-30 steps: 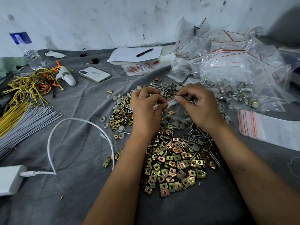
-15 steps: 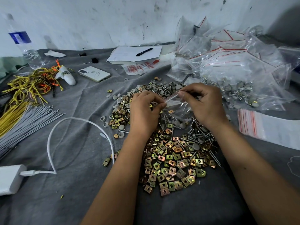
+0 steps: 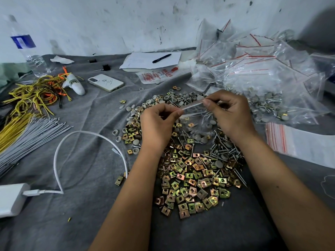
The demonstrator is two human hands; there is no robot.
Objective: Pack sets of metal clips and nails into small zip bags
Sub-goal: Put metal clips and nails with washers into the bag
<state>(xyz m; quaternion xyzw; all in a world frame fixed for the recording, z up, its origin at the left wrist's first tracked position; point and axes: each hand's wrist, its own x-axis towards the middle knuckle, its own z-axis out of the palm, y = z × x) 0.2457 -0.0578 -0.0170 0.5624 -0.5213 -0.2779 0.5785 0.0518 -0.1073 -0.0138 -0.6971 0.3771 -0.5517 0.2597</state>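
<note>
While our left hand (image 3: pixel 157 122) and right hand (image 3: pixel 230 113) pinched the bag (image 3: pixel 196 115) top, a half-sealed zip risked spilling clips (image 3: pixel 188 182).

One head-worn wide-angle view looks forward and down from the near edge of the tabletop (image 3: pixel 76 205), close over the hands (image 3: pixel 159 124), facing the far edge against the wall (image 3: pixel 108 20). No second view shares it.
</note>
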